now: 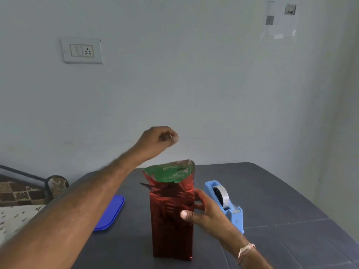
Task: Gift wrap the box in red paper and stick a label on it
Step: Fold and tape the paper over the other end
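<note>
box [172,216] upright on table [272,200], red paper [169,186] open on top | right hand [202,209] grips its side | left hand [160,137] fisted above

Just right of the right hand [204,208], the tape dispenser [231,208] stands close and blocks travel that way. The upright wrapped box [171,222] fills the space at its fingers. Below the raised left hand [159,139], open air reaches the box top. Down-left of that hand, a blue lid [111,212] lies flat on the table [281,191].
</note>
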The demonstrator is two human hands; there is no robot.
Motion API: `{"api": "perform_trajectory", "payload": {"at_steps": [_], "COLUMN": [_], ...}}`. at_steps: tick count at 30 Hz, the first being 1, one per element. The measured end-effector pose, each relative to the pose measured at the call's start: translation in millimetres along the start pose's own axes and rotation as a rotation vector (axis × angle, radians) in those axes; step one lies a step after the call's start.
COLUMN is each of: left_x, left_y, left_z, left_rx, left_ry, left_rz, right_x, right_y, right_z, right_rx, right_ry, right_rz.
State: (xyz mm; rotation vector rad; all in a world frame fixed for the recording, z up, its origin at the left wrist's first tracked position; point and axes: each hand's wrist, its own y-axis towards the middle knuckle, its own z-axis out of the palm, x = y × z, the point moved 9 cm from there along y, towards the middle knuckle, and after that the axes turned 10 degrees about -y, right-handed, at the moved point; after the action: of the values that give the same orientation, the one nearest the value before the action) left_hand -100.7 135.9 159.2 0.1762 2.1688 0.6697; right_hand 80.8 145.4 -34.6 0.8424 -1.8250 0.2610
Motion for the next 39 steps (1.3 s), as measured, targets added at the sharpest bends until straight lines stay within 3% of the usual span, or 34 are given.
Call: {"api": "perform_trajectory", "payload": {"at_steps": [4, 6, 9, 11, 16, 18, 20, 21, 22, 24, 26, 28, 30, 34, 38, 39], "left_x": [55, 90, 119, 114, 93, 97, 101, 103, 104, 105, 104, 102, 101, 101, 105, 106], "left_y": [-77, -121, -163, -168, -156, -156, -156, -156, -156, -156, -156, -159, -160, -161, -162, -163], "left_z": [-29, -22, 15, 43, 61, 63, 65, 66, 66, 66, 66, 65, 64, 65, 64, 65], "left_rx": [0.009, 0.058, 0.179, 0.237, 0.030, -0.018, -0.030, -0.030, -0.031, -0.026, -0.022, -0.018, -0.011, 0.000, -0.017, -0.017], "left_ry": [-0.465, -0.578, -0.531, -0.481, -0.485, -0.485, -0.472, -0.466, -0.458, -0.444, -0.429, -0.414, -0.404, -0.405, -0.432, -0.437], "left_rz": [-0.272, -0.364, -0.485, -0.475, -0.353, -0.342, -0.337, -0.335, -0.334, -0.340, -0.339, -0.336, -0.323, -0.312, -0.315, -0.316], "right_x": [-1, -1, 0, 4, 21, 44, 92, 121, 149, 188, 196, 186, 185, 178, 191, 199], "right_y": [6, 8, 11, 11, 1, 0, -8, -10, -6, 17, 44, 67, 83, 103, 86, 76], "right_z": [1, 1, 3, 6, -1, -37, -75, -80, -76, -46, -7, 20, 29, 15, -12, -15], "right_rx": [0.035, 0.053, 0.093, 0.122, 0.212, -0.067, -0.415, -0.476, -0.453, -0.241, -0.004, 0.167, 0.193, 0.092, -0.194, -0.196], "right_ry": [0.065, 0.085, 0.119, 0.113, 0.021, 0.019, -0.069, -0.162, -0.275, -0.593, -0.971, -1.171, -1.129, -1.068, -0.834, -0.745], "right_rz": [-0.009, -0.010, 0.007, 0.011, 0.011, -0.036, -0.220, -0.321, -0.408, -0.514, -0.541, -0.545, -0.538, -0.419, -0.411, -0.401]}}
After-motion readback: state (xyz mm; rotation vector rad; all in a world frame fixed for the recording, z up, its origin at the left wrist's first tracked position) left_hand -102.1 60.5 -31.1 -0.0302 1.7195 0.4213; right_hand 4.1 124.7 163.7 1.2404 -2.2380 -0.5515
